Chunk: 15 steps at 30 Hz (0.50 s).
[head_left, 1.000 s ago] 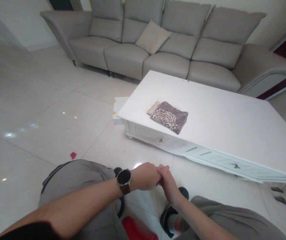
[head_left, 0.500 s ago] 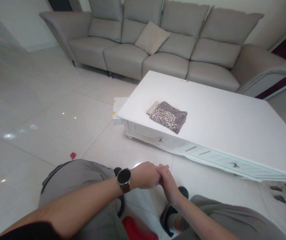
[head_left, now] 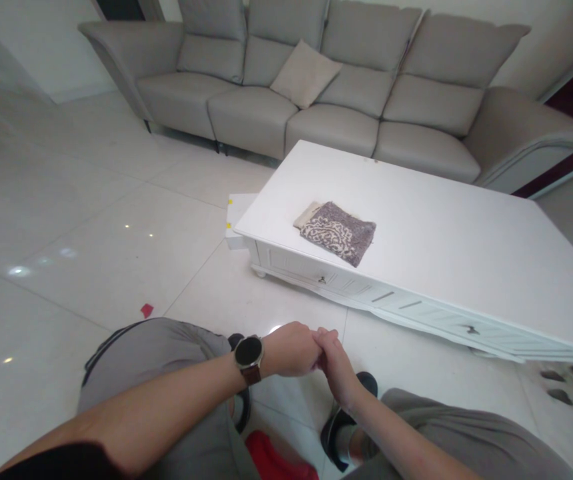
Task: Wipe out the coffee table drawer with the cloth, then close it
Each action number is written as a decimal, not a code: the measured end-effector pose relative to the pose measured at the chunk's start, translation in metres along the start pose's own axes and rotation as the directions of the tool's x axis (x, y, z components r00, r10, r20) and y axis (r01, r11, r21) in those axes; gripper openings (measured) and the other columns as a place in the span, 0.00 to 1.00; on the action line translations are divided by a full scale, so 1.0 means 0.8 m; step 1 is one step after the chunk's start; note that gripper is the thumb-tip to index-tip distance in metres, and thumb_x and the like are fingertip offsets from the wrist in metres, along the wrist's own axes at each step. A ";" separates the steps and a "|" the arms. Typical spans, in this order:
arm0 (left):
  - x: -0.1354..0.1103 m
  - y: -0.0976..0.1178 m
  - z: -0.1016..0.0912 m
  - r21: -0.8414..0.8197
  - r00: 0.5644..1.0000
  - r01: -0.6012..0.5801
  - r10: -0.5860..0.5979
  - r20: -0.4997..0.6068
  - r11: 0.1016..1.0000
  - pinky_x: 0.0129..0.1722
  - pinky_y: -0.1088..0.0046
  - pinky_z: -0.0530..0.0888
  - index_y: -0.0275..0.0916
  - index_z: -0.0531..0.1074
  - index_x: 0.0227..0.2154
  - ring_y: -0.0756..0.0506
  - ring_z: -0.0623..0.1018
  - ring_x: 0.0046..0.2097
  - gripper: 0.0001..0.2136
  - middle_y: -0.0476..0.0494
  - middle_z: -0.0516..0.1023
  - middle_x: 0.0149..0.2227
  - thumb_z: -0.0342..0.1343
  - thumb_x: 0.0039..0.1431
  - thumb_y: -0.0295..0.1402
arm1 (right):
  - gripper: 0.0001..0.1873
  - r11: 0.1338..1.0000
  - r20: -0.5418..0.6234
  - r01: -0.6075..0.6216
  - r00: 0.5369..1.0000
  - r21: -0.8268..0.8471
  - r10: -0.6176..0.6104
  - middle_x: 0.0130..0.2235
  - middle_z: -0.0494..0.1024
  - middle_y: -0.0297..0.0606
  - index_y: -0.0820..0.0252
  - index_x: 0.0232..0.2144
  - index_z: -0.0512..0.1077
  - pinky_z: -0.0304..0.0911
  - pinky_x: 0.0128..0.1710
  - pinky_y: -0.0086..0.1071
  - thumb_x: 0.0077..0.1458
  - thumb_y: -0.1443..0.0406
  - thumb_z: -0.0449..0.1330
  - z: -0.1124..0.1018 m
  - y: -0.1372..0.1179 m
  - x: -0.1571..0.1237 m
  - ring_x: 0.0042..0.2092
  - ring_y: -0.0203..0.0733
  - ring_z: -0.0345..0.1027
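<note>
My left hand, with a round black-faced watch on a brown strap at the wrist, meets my right hand above the floor between my knees. Both are closed, and their fingers are clasped together. No other object shows in them, though the inner fingers are hidden. Beyond them, a folded grey and cream patterned cloth lies on the white coffee table, apart from both hands.
A grey sofa with a beige cushion stands behind the table. By the table's left end is a white box. A small red scrap lies on the tiled floor; a red object is below me between my legs.
</note>
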State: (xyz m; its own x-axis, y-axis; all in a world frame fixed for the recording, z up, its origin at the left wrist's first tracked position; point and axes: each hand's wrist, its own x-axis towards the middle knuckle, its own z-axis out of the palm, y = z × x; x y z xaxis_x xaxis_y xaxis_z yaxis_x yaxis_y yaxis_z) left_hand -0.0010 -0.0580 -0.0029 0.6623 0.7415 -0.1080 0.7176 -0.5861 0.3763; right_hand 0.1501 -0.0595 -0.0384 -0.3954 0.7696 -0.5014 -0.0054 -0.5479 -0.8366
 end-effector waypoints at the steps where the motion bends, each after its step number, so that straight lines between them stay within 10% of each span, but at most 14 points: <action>1: 0.000 0.000 -0.001 -0.005 1.000 0.000 0.000 0.001 1.000 0.32 0.67 0.71 0.40 0.73 0.30 0.43 0.80 0.33 0.11 0.44 0.83 0.35 0.54 0.69 0.33 | 0.23 1.000 0.000 0.001 1.000 0.004 -0.001 0.28 0.65 0.30 0.55 0.28 0.63 0.63 0.30 0.34 0.57 0.46 0.63 0.000 0.001 0.000 0.31 0.38 0.62; 15: 0.001 -0.004 0.004 0.018 0.999 -0.044 0.043 0.019 0.999 0.31 0.69 0.69 0.40 0.74 0.34 0.45 0.78 0.31 0.04 0.46 0.82 0.35 0.59 0.65 0.32 | 0.24 1.000 -0.018 -0.005 1.000 -0.022 0.005 0.27 0.67 0.30 0.56 0.27 0.64 0.62 0.29 0.34 0.56 0.44 0.63 0.001 0.004 -0.003 0.28 0.38 0.61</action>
